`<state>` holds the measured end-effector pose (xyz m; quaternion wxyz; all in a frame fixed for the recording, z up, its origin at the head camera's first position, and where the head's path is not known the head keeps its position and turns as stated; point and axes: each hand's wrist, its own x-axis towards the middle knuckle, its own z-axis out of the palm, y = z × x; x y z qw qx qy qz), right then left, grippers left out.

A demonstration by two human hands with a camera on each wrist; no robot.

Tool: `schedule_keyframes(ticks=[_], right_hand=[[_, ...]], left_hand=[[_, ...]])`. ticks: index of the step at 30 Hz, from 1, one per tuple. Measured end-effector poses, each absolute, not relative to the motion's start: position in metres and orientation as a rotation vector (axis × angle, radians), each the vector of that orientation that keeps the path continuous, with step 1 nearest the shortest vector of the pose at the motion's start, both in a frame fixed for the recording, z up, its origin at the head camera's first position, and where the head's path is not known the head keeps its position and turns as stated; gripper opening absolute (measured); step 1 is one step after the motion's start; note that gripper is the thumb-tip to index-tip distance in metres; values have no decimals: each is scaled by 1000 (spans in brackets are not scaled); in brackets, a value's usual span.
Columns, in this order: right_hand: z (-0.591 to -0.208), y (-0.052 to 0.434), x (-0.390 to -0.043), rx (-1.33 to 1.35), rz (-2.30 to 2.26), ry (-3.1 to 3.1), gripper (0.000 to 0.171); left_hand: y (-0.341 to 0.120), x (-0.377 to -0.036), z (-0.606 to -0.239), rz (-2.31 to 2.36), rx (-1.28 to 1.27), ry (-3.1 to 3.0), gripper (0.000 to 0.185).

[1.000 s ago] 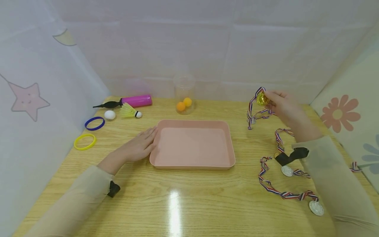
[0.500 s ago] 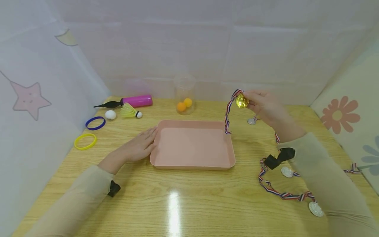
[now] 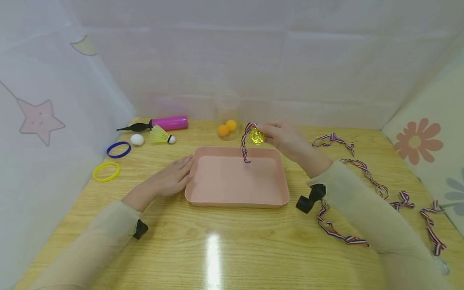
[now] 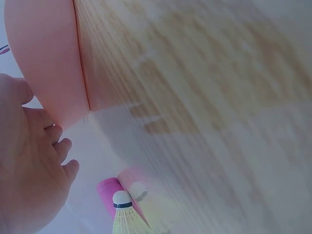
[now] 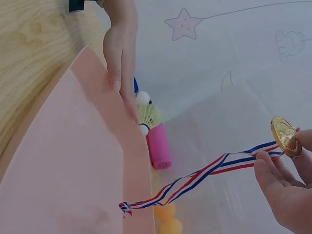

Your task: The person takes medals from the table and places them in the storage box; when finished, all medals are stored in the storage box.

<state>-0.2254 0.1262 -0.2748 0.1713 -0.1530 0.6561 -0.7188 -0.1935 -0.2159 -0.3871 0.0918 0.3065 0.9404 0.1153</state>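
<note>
The right hand pinches a gold medal between its thumb and fingers. Just to the left of these fingertips, the medal's striped ribbon hangs down. Below the fingers there is a pink tray; I cannot tell if the ribbon touches it. The left hand has its fingers straight, resting at the tray's left wall, and holds nothing. Farther, behind the right fingertips and to their left, stands a clear jar with two orange balls. Beyond the left fingers lie a shuttlecock and a pink pump.
</note>
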Motion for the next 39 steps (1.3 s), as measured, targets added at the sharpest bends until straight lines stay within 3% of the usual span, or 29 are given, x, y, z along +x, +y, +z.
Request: schedule_keyframes(ticks=[9, 16, 28, 39], right_hand=[[-280, 78, -235, -359, -2024, 1870, 33], [-295, 43, -240, -369, -2028, 1892, 29], [-379, 11, -219, -360, -1407, 2315, 21], [-396, 2, -203, -437, -1219, 2250, 17]], left_hand=[[-213, -195, -386, 301, 896, 2796, 57], [-211, -195, -385, 284, 905, 2808, 57], [-212, -196, -387, 283, 914, 2806, 57], [-211, -194, -385, 288, 902, 2811, 58]])
